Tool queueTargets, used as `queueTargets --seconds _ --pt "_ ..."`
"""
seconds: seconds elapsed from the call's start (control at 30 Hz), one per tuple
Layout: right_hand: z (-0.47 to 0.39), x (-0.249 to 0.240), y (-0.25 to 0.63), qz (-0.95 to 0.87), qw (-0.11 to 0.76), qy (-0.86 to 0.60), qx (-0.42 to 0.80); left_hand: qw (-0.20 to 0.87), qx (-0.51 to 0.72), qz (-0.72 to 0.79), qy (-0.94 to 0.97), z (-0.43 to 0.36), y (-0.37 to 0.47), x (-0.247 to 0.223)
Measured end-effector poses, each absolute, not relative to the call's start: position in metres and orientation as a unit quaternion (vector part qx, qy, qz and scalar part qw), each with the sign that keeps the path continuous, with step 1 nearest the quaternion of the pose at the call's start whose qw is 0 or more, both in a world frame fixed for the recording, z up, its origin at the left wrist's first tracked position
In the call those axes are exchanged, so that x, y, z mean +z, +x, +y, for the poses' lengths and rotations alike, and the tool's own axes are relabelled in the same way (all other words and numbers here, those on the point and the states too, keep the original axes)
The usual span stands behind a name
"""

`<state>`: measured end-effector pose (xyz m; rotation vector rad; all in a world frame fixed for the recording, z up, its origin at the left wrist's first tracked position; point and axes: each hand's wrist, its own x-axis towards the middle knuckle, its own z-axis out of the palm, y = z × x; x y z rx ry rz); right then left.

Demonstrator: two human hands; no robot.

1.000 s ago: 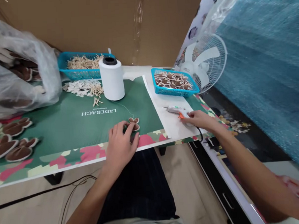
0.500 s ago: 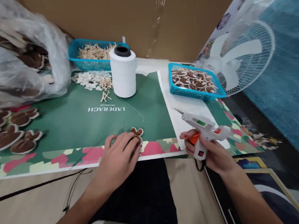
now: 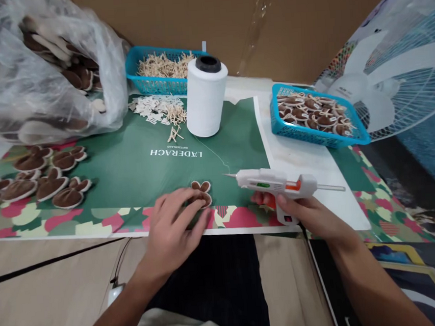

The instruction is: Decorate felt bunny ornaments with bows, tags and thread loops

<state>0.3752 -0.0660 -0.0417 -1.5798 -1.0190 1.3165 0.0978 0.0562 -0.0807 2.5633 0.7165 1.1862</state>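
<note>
A small brown bunny-shaped piece with a pale edge (image 3: 201,187) lies near the front edge of the green mat (image 3: 129,173). The fingers of my left hand (image 3: 177,224) rest over its lower part and press it to the mat. In my right hand (image 3: 301,209) is a white glue gun (image 3: 266,178), gripped by its handle. Its thin metal nozzle points left, above the mat and to the right of the bunny piece, not touching it.
More bunny pieces (image 3: 68,197) lie at the left, below a plastic bag (image 3: 113,81). Behind are a basket of beige bits (image 3: 153,83), white tags (image 3: 151,105) and a thread cone (image 3: 206,99). A filled blue basket (image 3: 304,130) and a fan (image 3: 353,88) stand right.
The glue gun has turned level and come closer to the bunny piece with my right hand. My left hand's fingers have shifted slightly, baring more of the piece. The view has shifted.
</note>
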Motion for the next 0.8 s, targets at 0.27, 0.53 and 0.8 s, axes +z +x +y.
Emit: queueTargets --seconds 0.27,0.53,0.8 --pt "-0.036 -0.039 0.357 -0.461 0.299 -0.674 0.493 0.077 0.409 0.212 0.884 0.039 0.096 -0.093" --pt "-0.032 -0.042 0.354 -0.447 0.273 -0.690 0.499 0.040 0.402 0.250 0.880 0.036 0.103 -0.096" --pt "-0.030 -0.038 0.353 -0.444 0.249 -0.707 0.491 0.045 0.403 0.256 0.878 0.036 0.104 -0.098"
